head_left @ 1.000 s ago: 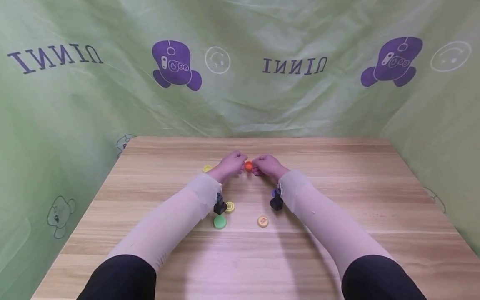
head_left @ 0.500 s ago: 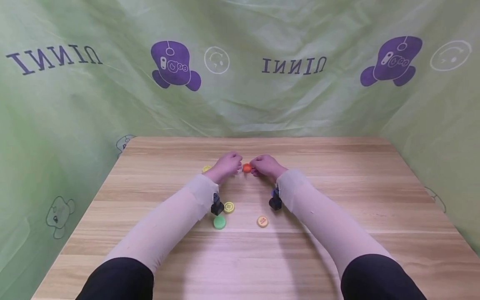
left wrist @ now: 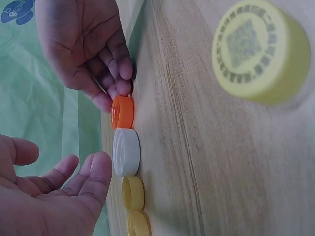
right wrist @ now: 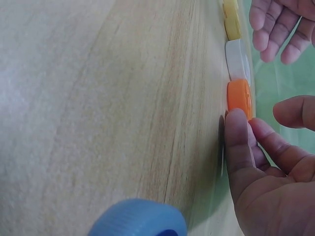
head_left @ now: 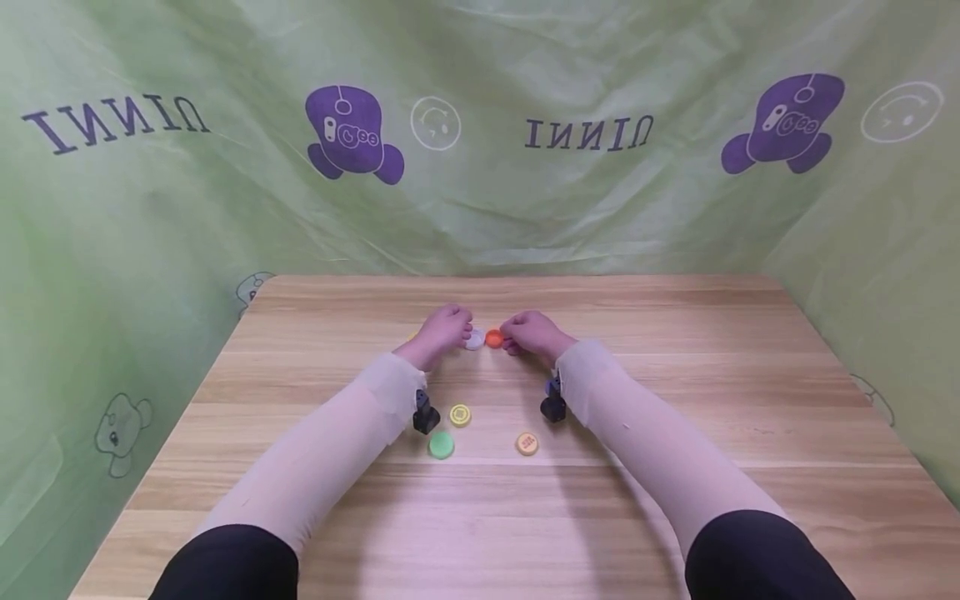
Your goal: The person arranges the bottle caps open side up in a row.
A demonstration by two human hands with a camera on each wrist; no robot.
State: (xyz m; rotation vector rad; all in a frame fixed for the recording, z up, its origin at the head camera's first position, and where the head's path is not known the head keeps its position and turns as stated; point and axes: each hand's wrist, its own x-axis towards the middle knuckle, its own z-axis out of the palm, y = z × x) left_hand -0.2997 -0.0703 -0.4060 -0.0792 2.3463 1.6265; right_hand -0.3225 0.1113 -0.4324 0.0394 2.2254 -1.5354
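Note:
Bottle caps stand in a row at the table's far part: an orange cap (head_left: pixel 494 338), a white cap (head_left: pixel 475 339) touching it, then two yellow caps (left wrist: pixel 133 193) in the left wrist view. My right hand (head_left: pixel 536 332) touches the orange cap's outer side with its fingertips; its thumb stays apart from the cap in the right wrist view. Beside the white cap is my left hand (head_left: pixel 447 327), its fingers loosely extended with a gap to the caps and nothing held. From the head view, my left hand and wrist hide most of the yellow caps.
Nearer me on the wooden table (head_left: pixel 480 517) lie a yellow printed cap (head_left: pixel 461 416), a green cap (head_left: pixel 441 445) and an orange-beige cap (head_left: pixel 527 443). A blue cap (right wrist: pixel 140 219) sits under my right wrist. A green cloth (head_left: pixel 480 208) hangs behind the table.
My left hand has drawn away to the left, uncovering the white cap. The orange cap has shifted slightly left and nearer me, with my right hand still at it.

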